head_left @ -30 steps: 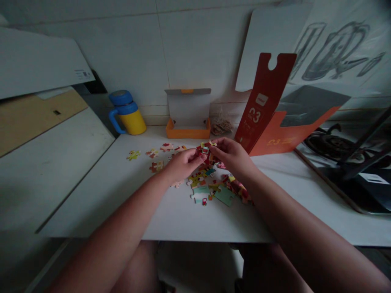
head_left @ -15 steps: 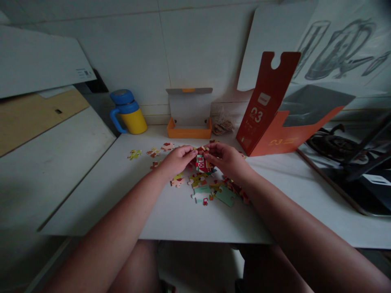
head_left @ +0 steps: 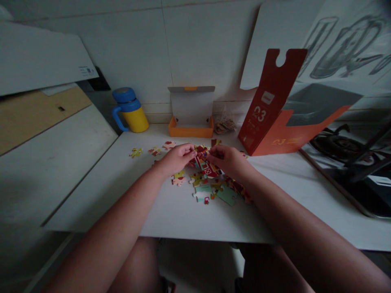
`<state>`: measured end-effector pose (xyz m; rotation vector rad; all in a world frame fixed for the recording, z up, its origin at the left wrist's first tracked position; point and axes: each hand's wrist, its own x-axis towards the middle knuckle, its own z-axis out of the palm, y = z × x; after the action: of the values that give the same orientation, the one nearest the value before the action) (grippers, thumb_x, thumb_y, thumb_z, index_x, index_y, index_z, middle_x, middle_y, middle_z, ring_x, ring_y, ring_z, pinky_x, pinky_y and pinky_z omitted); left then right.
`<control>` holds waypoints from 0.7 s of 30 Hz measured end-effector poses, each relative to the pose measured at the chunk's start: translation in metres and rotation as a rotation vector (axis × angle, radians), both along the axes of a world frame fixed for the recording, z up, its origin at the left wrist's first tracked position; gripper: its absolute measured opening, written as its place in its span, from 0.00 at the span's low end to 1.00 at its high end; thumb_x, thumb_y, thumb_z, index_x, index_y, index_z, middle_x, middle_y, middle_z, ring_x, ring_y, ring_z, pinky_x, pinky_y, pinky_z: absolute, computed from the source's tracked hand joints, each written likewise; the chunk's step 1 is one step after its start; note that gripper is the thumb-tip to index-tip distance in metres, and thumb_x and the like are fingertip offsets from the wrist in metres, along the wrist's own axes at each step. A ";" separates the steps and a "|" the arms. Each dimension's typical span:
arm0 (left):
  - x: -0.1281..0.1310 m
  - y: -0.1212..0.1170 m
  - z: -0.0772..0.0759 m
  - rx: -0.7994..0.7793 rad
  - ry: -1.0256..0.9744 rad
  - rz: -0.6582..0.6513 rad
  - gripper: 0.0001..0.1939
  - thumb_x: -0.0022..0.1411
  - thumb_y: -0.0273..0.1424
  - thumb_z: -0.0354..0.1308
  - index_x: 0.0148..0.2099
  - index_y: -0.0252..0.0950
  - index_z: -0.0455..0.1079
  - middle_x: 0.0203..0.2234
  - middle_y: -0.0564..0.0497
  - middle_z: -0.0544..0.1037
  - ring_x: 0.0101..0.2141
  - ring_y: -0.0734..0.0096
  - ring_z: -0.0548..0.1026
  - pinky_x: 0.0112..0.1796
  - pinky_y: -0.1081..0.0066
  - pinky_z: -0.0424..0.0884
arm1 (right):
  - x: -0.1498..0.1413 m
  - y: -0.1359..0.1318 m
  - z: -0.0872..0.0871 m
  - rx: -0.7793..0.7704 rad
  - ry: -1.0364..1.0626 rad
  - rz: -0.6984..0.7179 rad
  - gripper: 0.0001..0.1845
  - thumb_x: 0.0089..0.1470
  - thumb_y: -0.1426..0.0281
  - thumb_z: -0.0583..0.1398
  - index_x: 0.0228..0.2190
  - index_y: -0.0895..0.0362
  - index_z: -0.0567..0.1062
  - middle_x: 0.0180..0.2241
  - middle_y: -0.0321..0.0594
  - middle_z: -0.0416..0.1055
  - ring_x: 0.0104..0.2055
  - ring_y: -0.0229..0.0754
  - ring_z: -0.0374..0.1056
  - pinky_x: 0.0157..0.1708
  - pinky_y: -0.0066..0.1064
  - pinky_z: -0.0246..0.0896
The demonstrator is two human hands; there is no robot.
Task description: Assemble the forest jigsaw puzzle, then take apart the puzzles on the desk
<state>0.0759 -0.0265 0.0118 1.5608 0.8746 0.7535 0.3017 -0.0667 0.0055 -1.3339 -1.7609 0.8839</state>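
Note:
Between my two hands is a red jigsaw puzzle section [head_left: 206,167] with a barn picture, tilted above the loose pieces. My left hand [head_left: 179,159] pinches its left side with thumb and fingers. At its upper right edge, my right hand [head_left: 228,160] grips it in a pinch. Closer to me lie a pale green-and-white puzzle piece [head_left: 201,193] and a plain green puzzle piece [head_left: 226,195]. Several other pieces are partly covered by my hands and the section. A yellow-green puzzle piece [head_left: 136,152] lies apart on the left.
Against the wall stand a blue-and-yellow mug [head_left: 136,120], an open orange box [head_left: 191,132] and a plastic bag of brown pieces [head_left: 225,125]. A large orange-red carton [head_left: 271,136] rises behind my right hand. Further right is a black gas stove [head_left: 342,152]. The white tabletop [head_left: 195,221] ends near my legs.
The red section has come lower and turned, so more of its barn picture faces me. My hands have moved slightly apart, still holding it. The camera view has shifted a little.

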 end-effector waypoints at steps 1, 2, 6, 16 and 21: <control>0.000 0.000 0.000 0.001 -0.003 -0.011 0.05 0.70 0.29 0.59 0.38 0.37 0.69 0.30 0.55 0.75 0.32 0.73 0.76 0.34 0.73 0.74 | 0.000 0.000 0.001 0.012 -0.039 -0.008 0.16 0.60 0.56 0.63 0.37 0.55 0.80 0.29 0.38 0.79 0.27 0.39 0.68 0.25 0.28 0.57; 0.000 0.000 0.000 0.002 -0.006 -0.015 0.04 0.70 0.29 0.60 0.39 0.37 0.70 0.30 0.55 0.76 0.32 0.72 0.77 0.35 0.72 0.74 | 0.001 -0.001 0.002 0.020 -0.059 -0.018 0.16 0.61 0.55 0.63 0.37 0.55 0.81 0.29 0.38 0.78 0.27 0.39 0.68 0.24 0.28 0.56; -0.003 0.002 0.000 -0.022 0.014 0.040 0.03 0.67 0.27 0.62 0.43 0.37 0.71 0.34 0.51 0.82 0.34 0.70 0.80 0.37 0.71 0.74 | 0.002 0.000 0.005 0.025 -0.023 -0.075 0.20 0.60 0.52 0.63 0.37 0.56 0.81 0.30 0.39 0.79 0.28 0.40 0.68 0.24 0.28 0.56; -0.008 0.003 0.001 0.057 0.091 0.040 0.08 0.66 0.35 0.65 0.40 0.36 0.74 0.33 0.49 0.83 0.33 0.70 0.79 0.37 0.69 0.73 | 0.003 -0.003 0.010 -0.017 -0.019 -0.110 0.25 0.59 0.46 0.63 0.36 0.55 0.80 0.28 0.39 0.77 0.26 0.40 0.67 0.23 0.29 0.55; -0.008 0.004 0.000 0.001 0.106 0.046 0.06 0.66 0.32 0.65 0.36 0.36 0.75 0.32 0.48 0.84 0.33 0.69 0.80 0.40 0.67 0.75 | -0.003 -0.008 0.018 -0.023 -0.087 -0.119 0.25 0.57 0.45 0.64 0.32 0.56 0.79 0.25 0.38 0.75 0.24 0.38 0.62 0.22 0.29 0.52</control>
<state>0.0680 -0.0227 0.0121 1.5981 0.9913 0.7090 0.2989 -0.0746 0.0232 -1.4959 -1.7210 0.7938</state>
